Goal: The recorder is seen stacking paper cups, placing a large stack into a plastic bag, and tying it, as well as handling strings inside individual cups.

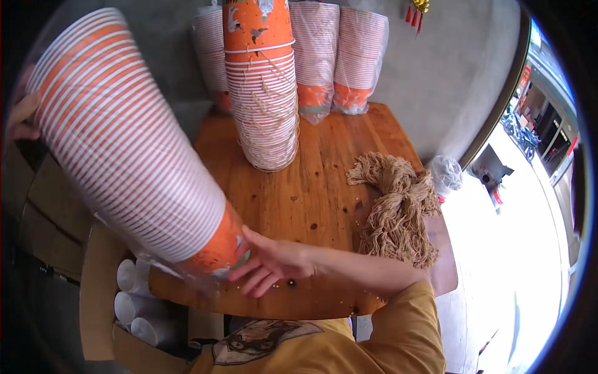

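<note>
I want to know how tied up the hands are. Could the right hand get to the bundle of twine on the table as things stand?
Probably yes. The right hand only rests on the tilted cup stack, and bare table lies between it and the twine bundle.

Left hand (20, 118) mostly hidden behind the cup stack (128, 149).

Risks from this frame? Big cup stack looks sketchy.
1. The sleeved cup stack leans steeply, its base near the table edge; the right hand only touches the base, while the left hand is at the top. It could slide off into the carton of cups.
2. Swinging it may hit the tied cup tower.
</note>
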Demonstrator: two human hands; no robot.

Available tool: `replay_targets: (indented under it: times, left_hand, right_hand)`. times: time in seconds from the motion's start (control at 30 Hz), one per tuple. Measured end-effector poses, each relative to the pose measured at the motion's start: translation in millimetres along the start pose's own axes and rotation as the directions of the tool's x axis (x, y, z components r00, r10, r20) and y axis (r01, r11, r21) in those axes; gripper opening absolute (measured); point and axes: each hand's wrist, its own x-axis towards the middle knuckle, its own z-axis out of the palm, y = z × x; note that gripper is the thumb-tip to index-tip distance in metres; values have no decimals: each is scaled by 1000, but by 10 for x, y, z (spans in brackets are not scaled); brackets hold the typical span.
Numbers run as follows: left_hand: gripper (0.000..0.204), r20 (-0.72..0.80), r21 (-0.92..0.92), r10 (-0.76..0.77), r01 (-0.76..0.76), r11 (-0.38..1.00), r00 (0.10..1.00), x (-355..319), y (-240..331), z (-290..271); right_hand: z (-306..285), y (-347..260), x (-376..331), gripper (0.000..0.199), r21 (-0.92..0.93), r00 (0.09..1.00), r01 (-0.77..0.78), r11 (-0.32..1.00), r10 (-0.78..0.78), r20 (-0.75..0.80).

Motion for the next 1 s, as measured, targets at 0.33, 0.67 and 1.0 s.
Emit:
replay_targets:
  times: [0.33,0.67,1.0]
  left_hand:
    - [62,-336,280,241,-148,949,910,-192,-63,581]
    - [33,-479,102,203,-176,979,854,-1175,-581,848]
    - [38,-228,281,573,-510,813,787,-1418,-571,928]
  right_hand:
    - [-18,-455,683,80,377,904,394,838,-428,7]
    - [125,-455,405,71,452,826,558,696,-519,-222]
    - [75,-17,-271,62,481,797,604,635,-470,-380]
